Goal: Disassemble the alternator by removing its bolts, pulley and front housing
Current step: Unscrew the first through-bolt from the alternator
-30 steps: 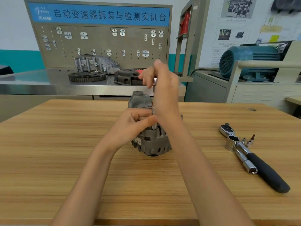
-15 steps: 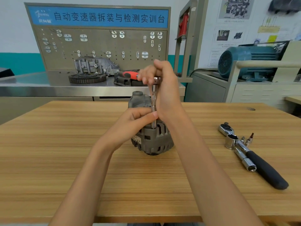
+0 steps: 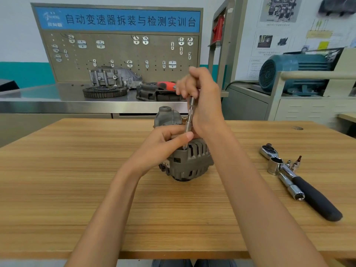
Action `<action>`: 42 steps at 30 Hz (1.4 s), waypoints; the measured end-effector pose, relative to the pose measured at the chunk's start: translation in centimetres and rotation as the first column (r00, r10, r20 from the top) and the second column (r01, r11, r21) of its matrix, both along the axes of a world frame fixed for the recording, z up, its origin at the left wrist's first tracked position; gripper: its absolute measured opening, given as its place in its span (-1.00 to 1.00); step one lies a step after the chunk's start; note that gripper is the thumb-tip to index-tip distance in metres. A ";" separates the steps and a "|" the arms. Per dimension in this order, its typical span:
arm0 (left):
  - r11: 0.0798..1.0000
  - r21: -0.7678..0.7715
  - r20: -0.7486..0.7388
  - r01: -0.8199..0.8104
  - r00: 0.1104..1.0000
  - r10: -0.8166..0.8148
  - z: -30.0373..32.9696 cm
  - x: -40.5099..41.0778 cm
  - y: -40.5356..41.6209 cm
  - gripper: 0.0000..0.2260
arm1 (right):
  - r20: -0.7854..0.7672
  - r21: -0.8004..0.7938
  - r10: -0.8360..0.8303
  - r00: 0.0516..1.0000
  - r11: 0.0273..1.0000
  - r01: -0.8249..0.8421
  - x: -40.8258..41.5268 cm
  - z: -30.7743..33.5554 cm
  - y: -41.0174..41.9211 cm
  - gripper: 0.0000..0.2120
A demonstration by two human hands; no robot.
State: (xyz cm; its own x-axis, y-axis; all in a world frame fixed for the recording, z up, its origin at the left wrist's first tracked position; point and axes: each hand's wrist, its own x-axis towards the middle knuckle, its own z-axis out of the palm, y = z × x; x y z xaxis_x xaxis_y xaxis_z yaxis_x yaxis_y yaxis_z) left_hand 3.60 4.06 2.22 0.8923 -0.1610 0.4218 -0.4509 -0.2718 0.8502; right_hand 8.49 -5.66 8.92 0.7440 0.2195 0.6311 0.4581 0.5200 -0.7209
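A grey alternator (image 3: 189, 160) stands upright in the middle of the wooden table (image 3: 77, 180), slotted housing toward me. My right hand (image 3: 202, 97) grips the top of a red-handled ratchet driver (image 3: 167, 86) whose steel extension (image 3: 189, 118) stands nearly vertical, its tip on a bolt at the housing's upper edge. My left hand (image 3: 165, 143) rests on the alternator's top left, thumb and fingers pinched around the lower part of the extension. The bolt itself is hidden under the tip and my thumb.
A black-handled ratchet wrench (image 3: 308, 189) lies on the table at the right with loose sockets (image 3: 274, 165) and small bits (image 3: 294, 163) beside it. Behind the table a steel bench (image 3: 38, 101) carries a gear ring (image 3: 105, 91) and a gearbox housing (image 3: 113, 77). A blue motor (image 3: 294, 72) stands at far right.
The red handle has swung out to the left of my right hand, and the extension now shows more. My left hand keeps its hold on the alternator and the shaft.
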 end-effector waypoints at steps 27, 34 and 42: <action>0.978 -0.122 0.076 -0.167 0.981 0.177 -0.7 -0.5 -1.2 -0.79 | 0.015 -0.040 -0.141 0.990 0.989 0.142 -0.7 -0.1 1.4 -0.48; 0.966 -0.121 0.101 -0.227 0.966 0.239 -1.0 -0.4 -1.5 -0.59 | 0.475 0.050 -0.776 0.416 0.495 0.867 -1.7 -1.2 2.1 -0.52; 0.991 -0.085 0.035 -0.103 0.994 0.106 -0.1 -0.7 -1.1 -0.80 | -0.003 -0.127 -0.024 1.000 0.992 0.023 -0.8 0.6 1.1 -0.50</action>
